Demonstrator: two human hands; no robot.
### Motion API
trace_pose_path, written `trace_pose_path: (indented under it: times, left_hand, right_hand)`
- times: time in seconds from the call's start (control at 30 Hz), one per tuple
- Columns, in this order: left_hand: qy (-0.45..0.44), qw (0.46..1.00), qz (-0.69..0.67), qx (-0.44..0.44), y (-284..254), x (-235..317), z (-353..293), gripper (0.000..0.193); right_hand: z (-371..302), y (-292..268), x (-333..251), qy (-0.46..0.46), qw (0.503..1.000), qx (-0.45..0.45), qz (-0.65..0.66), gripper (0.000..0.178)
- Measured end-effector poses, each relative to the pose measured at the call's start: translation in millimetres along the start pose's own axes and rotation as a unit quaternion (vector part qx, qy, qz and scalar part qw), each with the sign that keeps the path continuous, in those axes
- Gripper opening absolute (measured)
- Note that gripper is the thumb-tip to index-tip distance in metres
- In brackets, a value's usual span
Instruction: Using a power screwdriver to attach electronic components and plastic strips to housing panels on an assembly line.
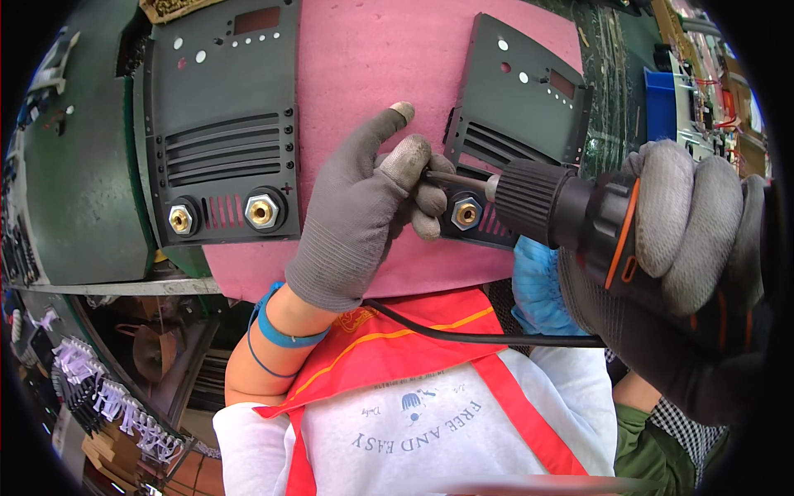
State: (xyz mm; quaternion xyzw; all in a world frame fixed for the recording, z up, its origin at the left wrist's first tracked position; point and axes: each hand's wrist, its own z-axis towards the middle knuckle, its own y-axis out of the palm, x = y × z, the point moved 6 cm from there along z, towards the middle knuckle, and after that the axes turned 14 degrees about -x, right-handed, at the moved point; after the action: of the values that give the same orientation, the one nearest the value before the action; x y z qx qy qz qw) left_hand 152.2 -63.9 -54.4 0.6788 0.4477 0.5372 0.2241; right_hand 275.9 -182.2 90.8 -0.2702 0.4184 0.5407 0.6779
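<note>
My right hand [699,219], in a grey glove, is wrapped round a black power screwdriver [538,202] with orange trim. Its thin metal bit [459,178] points left. At the bit's tip, the thumb and fingers of my gloved left hand [356,198] are pinched together; any small part between them is hidden. The index finger sticks out upward. Beneath the bit lies a dark grey slotted panel [517,99], tilted, with a brass connector and hex nut [466,214] near its lower edge. A similar panel [223,83] lies to the left, carrying two brass connectors [263,212].
Both panels rest on a pink foam sheet [372,50] over a green bench [83,190]. A black cable [488,339] crosses in front of my apron. A blue bin [660,103] stands at the far right. Bundled white-tipped wires [124,405] hang at the lower left.
</note>
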Motion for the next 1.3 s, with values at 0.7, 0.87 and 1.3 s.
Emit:
trace_pose_path:
  times: [0.7,0.87,1.3]
  left_hand:
    - [-0.026,0.911,0.410,0.033,10,-17,5,0.059]
    - [0.003,0.912,0.411,0.015,5,-19,9,0.058]
    - [0.028,0.890,0.452,0.059,12,-15,8,0.041]
  right_hand:
    - [24,-19,13,0.045,0.995,-0.080,0.030,0.040]
    - [24,-22,23,0.025,0.997,-0.066,0.029,0.042]
    - [31,-8,44,0.031,0.997,-0.075,0.009,0.048]
